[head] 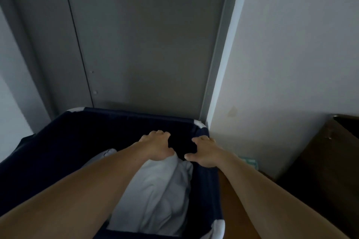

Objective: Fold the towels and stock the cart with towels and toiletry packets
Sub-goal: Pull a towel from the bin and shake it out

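1. We are reaching both bare arms forward and down into the navy fabric bin [58,141], which is standing against the grey door [145,44].

2. We are holding the left hand [157,147] over the far end of the white towel [155,196]. Its fingers [157,133] are curling downward, close together, and the thumb is closing against the bunched peak of cloth that is rising to the underside of the hand. The hand is gripping the towel there.

3. We are holding the right hand [206,154] just beside the left, with a dark gap between the two. Its fingers [202,138] are curling down near the right wall of the bin, and the thumb is pointing left toward the towel's edge. We cannot tell whether this hand is holding cloth.

4. The towel is lying crumpled inside the bin, toward its right side, running from the near edge up to the hands.

5. White frame corners [200,123] are showing at the bin's rim.

6. The white wall [291,44] is standing to the right of the door, and a dark wooden cabinet [330,161] is standing against it at far right. A small pale green item [250,162] is lying near the wall, too blurred to identify.
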A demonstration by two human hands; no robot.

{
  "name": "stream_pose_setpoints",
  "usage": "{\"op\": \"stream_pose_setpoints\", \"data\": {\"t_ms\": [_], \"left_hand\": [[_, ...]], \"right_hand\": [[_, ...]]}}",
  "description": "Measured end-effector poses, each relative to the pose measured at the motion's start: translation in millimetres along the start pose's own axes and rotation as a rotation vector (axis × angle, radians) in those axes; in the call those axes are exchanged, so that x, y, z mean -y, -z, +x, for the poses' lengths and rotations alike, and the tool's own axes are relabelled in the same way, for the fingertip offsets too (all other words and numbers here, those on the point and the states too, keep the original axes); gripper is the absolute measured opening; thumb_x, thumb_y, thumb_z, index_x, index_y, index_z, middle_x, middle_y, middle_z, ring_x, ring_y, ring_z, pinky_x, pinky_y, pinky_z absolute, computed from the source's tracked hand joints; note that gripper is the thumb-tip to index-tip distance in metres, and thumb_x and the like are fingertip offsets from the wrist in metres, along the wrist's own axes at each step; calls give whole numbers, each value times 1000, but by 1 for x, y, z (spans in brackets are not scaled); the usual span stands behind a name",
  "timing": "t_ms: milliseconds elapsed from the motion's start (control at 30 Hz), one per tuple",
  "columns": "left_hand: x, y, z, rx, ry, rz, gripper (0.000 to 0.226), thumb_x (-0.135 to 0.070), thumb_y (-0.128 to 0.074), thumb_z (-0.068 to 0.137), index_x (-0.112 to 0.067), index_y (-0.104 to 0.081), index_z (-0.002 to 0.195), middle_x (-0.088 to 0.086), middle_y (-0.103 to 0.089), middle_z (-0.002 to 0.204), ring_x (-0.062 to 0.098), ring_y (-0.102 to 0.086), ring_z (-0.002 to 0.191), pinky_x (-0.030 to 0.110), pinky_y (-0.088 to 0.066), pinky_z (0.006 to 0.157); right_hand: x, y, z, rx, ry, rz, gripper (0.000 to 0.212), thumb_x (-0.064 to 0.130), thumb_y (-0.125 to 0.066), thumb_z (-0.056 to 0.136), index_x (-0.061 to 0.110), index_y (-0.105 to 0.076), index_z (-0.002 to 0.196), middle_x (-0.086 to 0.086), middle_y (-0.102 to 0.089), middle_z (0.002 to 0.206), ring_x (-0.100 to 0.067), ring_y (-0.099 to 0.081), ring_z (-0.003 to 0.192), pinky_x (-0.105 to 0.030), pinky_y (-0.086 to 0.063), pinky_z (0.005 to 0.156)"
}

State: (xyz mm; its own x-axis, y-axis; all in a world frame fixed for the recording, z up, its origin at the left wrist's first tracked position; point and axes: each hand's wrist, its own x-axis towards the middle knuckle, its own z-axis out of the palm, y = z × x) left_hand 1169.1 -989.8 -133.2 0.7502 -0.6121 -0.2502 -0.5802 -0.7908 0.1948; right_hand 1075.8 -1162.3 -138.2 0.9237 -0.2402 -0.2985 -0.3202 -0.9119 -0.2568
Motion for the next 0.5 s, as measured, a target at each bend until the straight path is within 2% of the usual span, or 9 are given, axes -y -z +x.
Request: {"op": "stream_pose_setpoints", "data": {"t_ms": [200,300,367,500], "left_hand": [[39,-23,57,69,148,-58,74,-50,-52,90,-21,-27,153,6,-36,153,26,-38,136,45,-37,110],[63,-43,77,120,185,-96,64,-50,-53,88,-26,-39,146,4,-45,144,25,-45,128,46,-40,106],[83,-58,93,142,211,-117,64,-51,-52,89,-26,-39,145,3,-46,143,25,-46,126,45,-41,105],[129,-94,128,201,241,-188,69,-51,-53,92,-19,-32,150,8,-38,151,28,-38,136,44,-35,112]], "right_hand": [[3,-21,90,117,84,29,86,57,-56,93,19,-16,158,-7,-16,164,-33,-16,149,-53,-25,118],[10,-44,123,204,86,52,85,58,-57,91,21,-20,158,-7,-23,160,-31,-22,146,-50,-29,116],[15,-61,147,269,81,53,91,61,-56,90,20,-13,159,-6,-17,163,-29,-19,147,-48,-26,118],[23,-99,197,324,63,17,107,69,-61,83,21,-3,160,-7,-8,166,-30,-14,150,-47,-22,120]]}}
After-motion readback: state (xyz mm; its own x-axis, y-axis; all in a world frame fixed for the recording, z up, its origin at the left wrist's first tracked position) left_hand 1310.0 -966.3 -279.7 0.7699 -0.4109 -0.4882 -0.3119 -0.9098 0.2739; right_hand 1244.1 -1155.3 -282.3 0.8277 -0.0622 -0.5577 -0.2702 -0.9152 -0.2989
